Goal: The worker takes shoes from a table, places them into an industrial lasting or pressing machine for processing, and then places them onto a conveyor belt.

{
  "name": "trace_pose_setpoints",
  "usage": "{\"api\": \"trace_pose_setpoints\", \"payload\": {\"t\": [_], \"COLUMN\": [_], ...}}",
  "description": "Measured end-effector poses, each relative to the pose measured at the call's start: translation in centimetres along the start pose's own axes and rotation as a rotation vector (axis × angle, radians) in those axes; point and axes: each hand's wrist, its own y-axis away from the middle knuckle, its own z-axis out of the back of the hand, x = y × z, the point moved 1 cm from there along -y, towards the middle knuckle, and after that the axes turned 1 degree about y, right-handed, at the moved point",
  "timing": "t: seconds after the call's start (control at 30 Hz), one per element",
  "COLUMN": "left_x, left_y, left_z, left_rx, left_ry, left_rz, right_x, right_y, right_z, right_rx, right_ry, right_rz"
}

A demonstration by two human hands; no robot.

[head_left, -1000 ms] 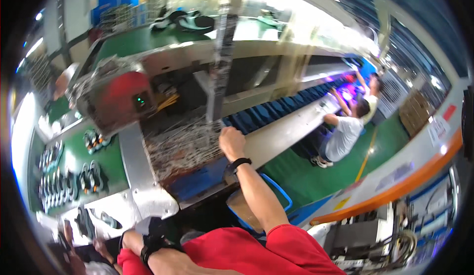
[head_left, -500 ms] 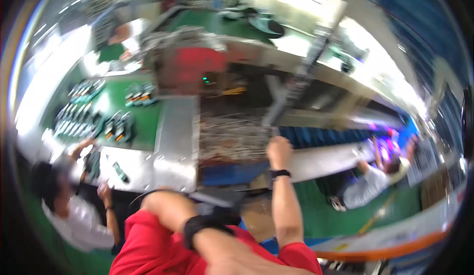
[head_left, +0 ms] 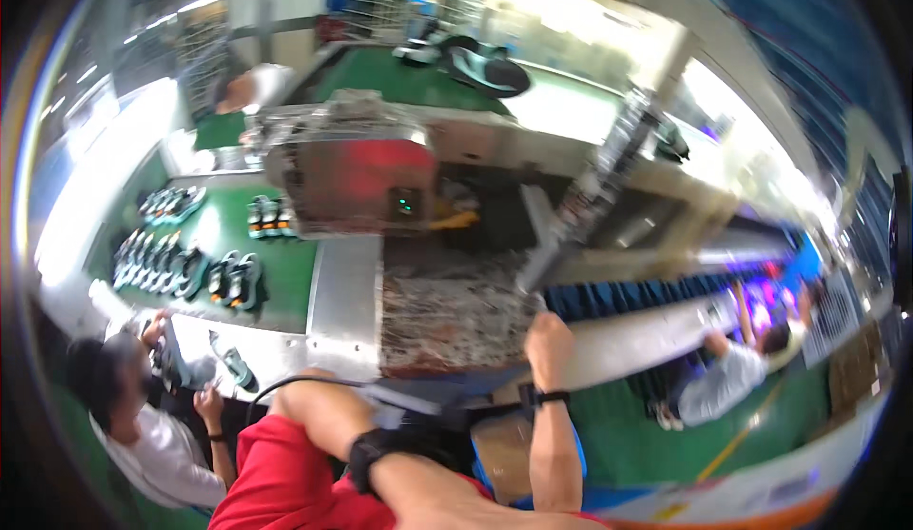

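A: In the head view, where is the right hand (head_left: 550,338)?
B: Reached forward, resting closed at the near right corner of a grey mat (head_left: 455,309) with a speckled surface, touching its edge. Fingers are curled together; I cannot tell whether they pinch anything.
A: And the left hand?
B: Only the bent left arm with a black wrist strap (head_left: 366,454) shows low in the picture; the hand itself is blurred, so I cannot tell its state.
A: What surrounds the mat?
B: A red machine (head_left: 366,183) stands behind it, and dark shoes (head_left: 233,278) lie in rows on the green bench (head_left: 285,287) to the left. Another person (head_left: 143,425) sits at lower left
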Motion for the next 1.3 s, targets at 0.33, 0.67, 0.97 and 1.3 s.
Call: {"api": "trace_pose_setpoints", "payload": {"t": [0.33, 0.67, 0.97, 1.3], "left_x": [-7.0, -30.2, -30.4, -37.7], "left_y": [-1.7, -10.8, -12.1, -4.9], "left_z": [13.4, 37.5, 42.9, 36.8], "left_rx": [0.397, -0.45, -0.688, -1.21], "left_ry": [-0.639, -2.862, -2.915, -2.529], "left_rz": [0.029, 0.637, 0.819, 0.292], "right_x": [0.0, -0.7, -0.8, -0.3], "right_y": [-0.5, -0.7, -0.7, -0.3], "right_z": [-1.7, -0.8, -1.5, -0.1], "right_rx": [0.013, -0.183, -0.21, -0.202], "right_ry": [-0.066, -0.352, -0.383, -0.322], "right_rz": [-0.013, 0.01, -0.055, 0.008]}}
